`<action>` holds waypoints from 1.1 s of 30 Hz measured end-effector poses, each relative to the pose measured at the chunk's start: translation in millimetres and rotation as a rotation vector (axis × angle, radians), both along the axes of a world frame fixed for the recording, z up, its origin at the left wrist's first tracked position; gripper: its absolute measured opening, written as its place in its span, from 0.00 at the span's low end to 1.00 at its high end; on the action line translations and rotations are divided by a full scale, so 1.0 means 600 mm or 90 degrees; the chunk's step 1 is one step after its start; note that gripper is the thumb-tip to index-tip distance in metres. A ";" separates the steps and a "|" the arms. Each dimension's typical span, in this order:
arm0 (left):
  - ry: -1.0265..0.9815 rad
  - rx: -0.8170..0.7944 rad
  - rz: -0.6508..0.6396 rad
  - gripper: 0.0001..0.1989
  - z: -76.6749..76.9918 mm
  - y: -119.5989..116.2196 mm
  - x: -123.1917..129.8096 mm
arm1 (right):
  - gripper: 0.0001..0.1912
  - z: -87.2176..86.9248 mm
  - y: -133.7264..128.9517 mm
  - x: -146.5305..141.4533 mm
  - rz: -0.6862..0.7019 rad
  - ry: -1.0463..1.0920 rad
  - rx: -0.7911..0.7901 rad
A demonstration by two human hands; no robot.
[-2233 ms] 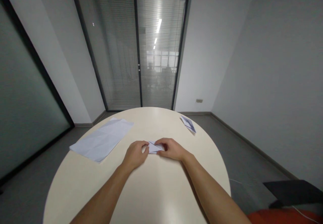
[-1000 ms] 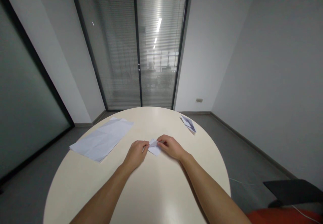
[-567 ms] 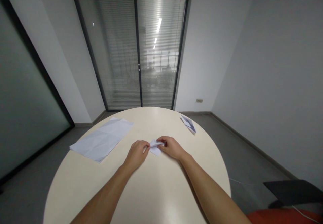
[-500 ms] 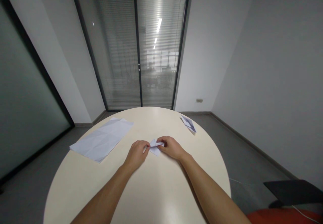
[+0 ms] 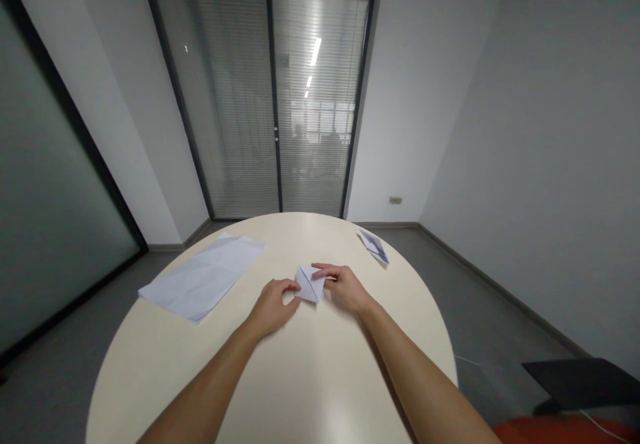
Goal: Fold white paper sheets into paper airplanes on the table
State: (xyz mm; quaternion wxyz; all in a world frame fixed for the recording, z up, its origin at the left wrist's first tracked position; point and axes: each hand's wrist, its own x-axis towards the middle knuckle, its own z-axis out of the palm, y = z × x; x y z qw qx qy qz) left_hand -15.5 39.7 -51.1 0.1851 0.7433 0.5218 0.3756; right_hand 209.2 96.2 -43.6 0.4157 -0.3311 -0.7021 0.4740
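Note:
A small piece of folded white paper (image 5: 310, 285) lies flat-side up between my two hands, near the middle of the table, with a diagonal crease line across its face. My left hand (image 5: 274, 305) grips its left edge with thumb and index finger. At the upper right edge, my right hand (image 5: 345, 287) holds the paper, its index finger stretched over the top and its thumb hidden behind the other fingers. The paper's underside is out of sight.
A round cream table (image 5: 280, 377) stretches before me. Creased white sheets (image 5: 205, 277) lie at its left, and another folded paper piece (image 5: 374, 247) sits near the far right edge. Beyond stands a glass partition with blinds (image 5: 320, 164); a black chair part (image 5: 583, 381) is at lower right.
The folded paper has turned from a narrow, partly raised shape to a flatter, squarish face. My left thumb and index finger have spread somewhat; my right fingers have shifted slightly up.

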 end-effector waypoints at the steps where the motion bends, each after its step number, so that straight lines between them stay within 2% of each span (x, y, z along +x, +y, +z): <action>1: -0.011 0.005 0.001 0.10 0.002 0.000 0.000 | 0.14 0.002 -0.001 0.000 0.005 0.012 -0.004; 5: -0.053 0.027 0.016 0.06 0.008 0.003 0.000 | 0.18 0.008 -0.006 -0.001 0.018 0.042 -0.018; 8: -0.054 0.061 0.048 0.05 0.012 0.005 -0.003 | 0.14 0.008 -0.008 -0.004 -0.023 0.013 0.014; 12: -0.016 0.128 0.068 0.12 0.014 0.002 -0.002 | 0.17 0.005 -0.009 -0.010 -0.068 -0.001 0.063; 15: 0.042 0.163 0.043 0.10 0.017 -0.002 0.003 | 0.17 0.008 -0.012 -0.014 -0.060 -0.008 0.089; 20: 0.070 0.166 0.037 0.10 0.022 -0.006 0.008 | 0.12 0.017 -0.020 -0.016 -0.061 -0.080 0.138; 33: 0.012 0.152 0.042 0.11 0.022 -0.007 0.009 | 0.14 0.020 -0.023 -0.016 -0.067 -0.104 0.144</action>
